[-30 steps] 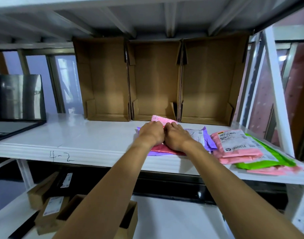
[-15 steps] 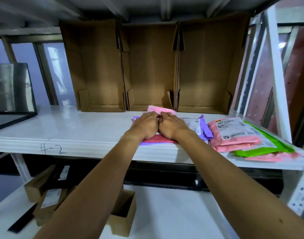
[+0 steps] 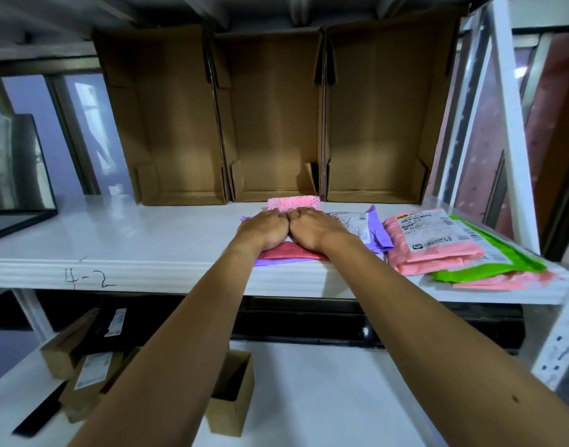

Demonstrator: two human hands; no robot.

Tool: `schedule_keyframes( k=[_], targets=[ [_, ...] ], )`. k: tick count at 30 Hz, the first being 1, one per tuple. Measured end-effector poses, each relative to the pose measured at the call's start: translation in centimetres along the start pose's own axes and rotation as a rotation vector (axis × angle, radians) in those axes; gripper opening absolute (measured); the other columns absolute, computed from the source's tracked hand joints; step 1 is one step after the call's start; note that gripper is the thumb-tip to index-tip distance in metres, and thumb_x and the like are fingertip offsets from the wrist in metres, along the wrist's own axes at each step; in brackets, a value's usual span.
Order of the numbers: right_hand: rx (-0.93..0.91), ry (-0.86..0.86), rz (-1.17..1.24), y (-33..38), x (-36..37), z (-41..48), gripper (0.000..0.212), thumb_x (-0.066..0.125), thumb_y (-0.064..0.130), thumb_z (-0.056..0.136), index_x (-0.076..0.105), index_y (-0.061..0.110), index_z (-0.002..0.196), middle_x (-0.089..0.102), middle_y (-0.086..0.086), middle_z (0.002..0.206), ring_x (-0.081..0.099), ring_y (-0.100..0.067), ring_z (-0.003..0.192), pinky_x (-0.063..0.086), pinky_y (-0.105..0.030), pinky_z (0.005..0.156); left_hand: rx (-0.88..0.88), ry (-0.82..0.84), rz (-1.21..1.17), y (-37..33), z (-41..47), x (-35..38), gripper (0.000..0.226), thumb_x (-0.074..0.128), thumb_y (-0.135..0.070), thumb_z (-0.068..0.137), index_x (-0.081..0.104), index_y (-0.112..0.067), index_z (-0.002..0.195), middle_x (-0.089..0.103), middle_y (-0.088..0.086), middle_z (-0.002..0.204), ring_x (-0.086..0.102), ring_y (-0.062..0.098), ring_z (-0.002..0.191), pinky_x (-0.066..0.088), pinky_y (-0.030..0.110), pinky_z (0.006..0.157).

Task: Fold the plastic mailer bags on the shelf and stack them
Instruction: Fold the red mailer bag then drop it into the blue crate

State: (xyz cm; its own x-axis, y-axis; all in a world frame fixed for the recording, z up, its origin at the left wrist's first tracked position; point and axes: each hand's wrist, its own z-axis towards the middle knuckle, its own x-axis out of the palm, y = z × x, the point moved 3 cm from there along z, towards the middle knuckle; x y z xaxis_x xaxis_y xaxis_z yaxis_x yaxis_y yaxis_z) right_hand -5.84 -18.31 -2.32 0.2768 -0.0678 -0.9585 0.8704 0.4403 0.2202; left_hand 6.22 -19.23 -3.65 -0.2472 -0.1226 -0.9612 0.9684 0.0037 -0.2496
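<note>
The pink mailer bag (image 3: pixel 292 251) lay near the front edge of the white shelf (image 3: pixel 122 233), on top of a purple mailer bag (image 3: pixel 375 232). Both hands pressed flat on it side by side, thumbs touching: the left hand (image 3: pixel 264 228) and the right hand (image 3: pixel 312 229), fingers stretched forward and gripping nothing, only bearing down. A textured pink edge (image 3: pixel 293 202) showed just beyond the fingertips. The film looked thin, light, soft and slippery, likely to spring open unless creased hard; its folded edge or corners seemed the best place to pinch. Just to the right sat a stack of pink and green mailers (image 3: pixel 438 250). Three open cardboard boxes (image 3: pixel 270 124) stood behind.
</note>
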Motion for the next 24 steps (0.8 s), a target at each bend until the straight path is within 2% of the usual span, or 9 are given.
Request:
schedule_keyframes(
  k=[3, 12, 17, 21, 24],
  targets=[
    [0.006, 0.000, 0.001, 0.0, 0.0, 0.1, 0.051, 0.022, 0.028, 0.102, 0.044, 0.015, 0.146, 0.039, -0.012, 0.155, 0.036, -0.030, 0.142, 0.030, -0.049, 0.115, -0.019, -0.006, -0.002, 0.1, 0.0, 0.0, 0.056, 0.017, -0.042, 0.102, 0.037, -0.024, 0.152, 0.031, 0.000, 0.162, 0.031, 0.023, 0.147, 0.025, 0.049, 0.119],
    [-0.002, -0.012, 0.019, 0.0, 0.0, 0.1, 0.050, 0.022, 0.027, 0.103, 0.046, 0.014, 0.144, 0.041, -0.012, 0.154, 0.039, -0.032, 0.139, 0.031, -0.049, 0.114, -0.037, -0.020, -0.071, -0.1, -0.2, 0.1, 0.052, 0.021, -0.039, 0.105, 0.036, -0.023, 0.152, 0.029, 0.002, 0.163, 0.031, 0.026, 0.147, 0.025, 0.047, 0.119],
    [0.013, -0.025, 0.057, -0.2, 0.0, 0.2, 0.044, 0.030, 0.030, 0.098, 0.053, 0.013, 0.132, 0.047, -0.015, 0.147, 0.046, -0.034, 0.131, 0.038, -0.047, 0.106, -0.058, -0.160, -0.292, 0.4, -0.1, -0.8, 0.039, 0.028, -0.015, 0.103, 0.057, -0.007, 0.129, 0.048, 0.016, 0.149, 0.043, 0.031, 0.136, 0.034, 0.039, 0.110],
    [0.034, -0.088, 0.153, -0.5, 0.0, 0.5, 0.039, 0.036, 0.029, 0.099, 0.054, 0.007, 0.125, 0.049, -0.018, 0.138, 0.045, -0.037, 0.127, 0.039, -0.044, 0.102, -0.065, -0.320, -0.510, 1.0, -1.0, -1.6, 0.038, 0.038, -0.031, 0.100, 0.070, -0.018, 0.117, 0.061, 0.010, 0.137, 0.053, 0.029, 0.127, 0.040, 0.037, 0.107],
    [0.079, -0.218, 0.282, -0.9, -0.3, 0.5, 0.040, 0.039, 0.031, 0.099, 0.051, 0.006, 0.128, 0.052, -0.018, 0.135, 0.048, -0.037, 0.126, 0.040, -0.042, 0.096, -0.074, -0.422, -0.683, 0.7, -1.9, -2.1, 0.033, 0.048, -0.031, 0.097, 0.076, -0.015, 0.101, 0.071, 0.005, 0.120, 0.058, 0.026, 0.118, 0.043, 0.037, 0.105]
  ],
)
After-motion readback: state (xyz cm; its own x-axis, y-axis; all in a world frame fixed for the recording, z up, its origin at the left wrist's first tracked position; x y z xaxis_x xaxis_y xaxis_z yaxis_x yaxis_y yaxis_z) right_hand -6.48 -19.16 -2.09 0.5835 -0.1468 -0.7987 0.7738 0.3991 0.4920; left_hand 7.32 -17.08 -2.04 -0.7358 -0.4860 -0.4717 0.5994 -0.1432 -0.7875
